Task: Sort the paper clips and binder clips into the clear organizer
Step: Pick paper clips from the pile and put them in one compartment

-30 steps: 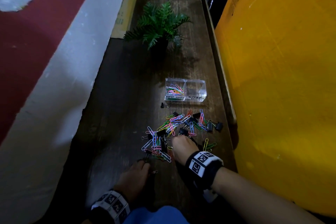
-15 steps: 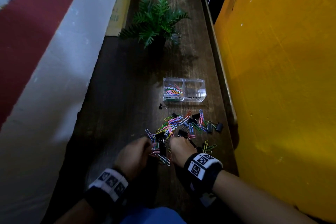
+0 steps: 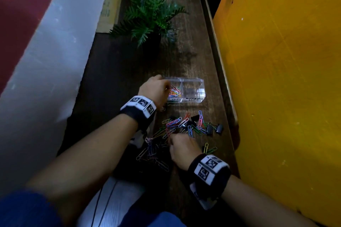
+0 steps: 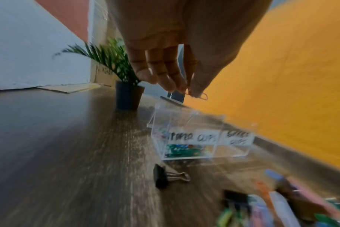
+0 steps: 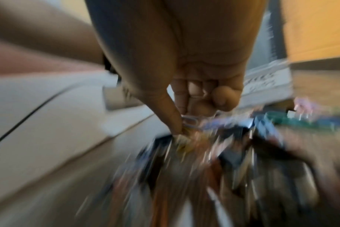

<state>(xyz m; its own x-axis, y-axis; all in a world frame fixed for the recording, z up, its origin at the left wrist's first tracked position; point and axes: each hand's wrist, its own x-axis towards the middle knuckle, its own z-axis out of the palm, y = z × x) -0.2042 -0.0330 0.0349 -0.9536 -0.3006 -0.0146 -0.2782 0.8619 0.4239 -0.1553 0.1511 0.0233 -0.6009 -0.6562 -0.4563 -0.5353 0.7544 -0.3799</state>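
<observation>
The clear organizer (image 3: 201, 81) has two compartments. Its left one, labelled for paper clips, holds several coloured paper clips (image 3: 174, 91); the right one looks empty. My left hand (image 3: 156, 88) hovers over the left compartment, and in the left wrist view this hand (image 4: 186, 90) pinches one paper clip (image 4: 201, 96) above the organizer (image 4: 159, 138). A mixed pile of paper clips (image 3: 177, 122) and black binder clips (image 3: 219, 128) lies nearer to me. At the pile's near edge, my right hand (image 3: 177, 142) pinches paper clips (image 5: 190, 122) in a blurred right wrist view.
A potted fern (image 3: 149, 16) stands behind the organizer on the dark wooden shelf (image 3: 114, 79). A yellow panel (image 3: 286, 79) bounds the right side and a white wall (image 3: 55, 57) the left. One loose binder clip (image 4: 162, 176) lies just in front of the organizer.
My left hand went from the pile's near left side forward to the organizer's left compartment, carrying a paper clip. My right hand stayed at the pile.
</observation>
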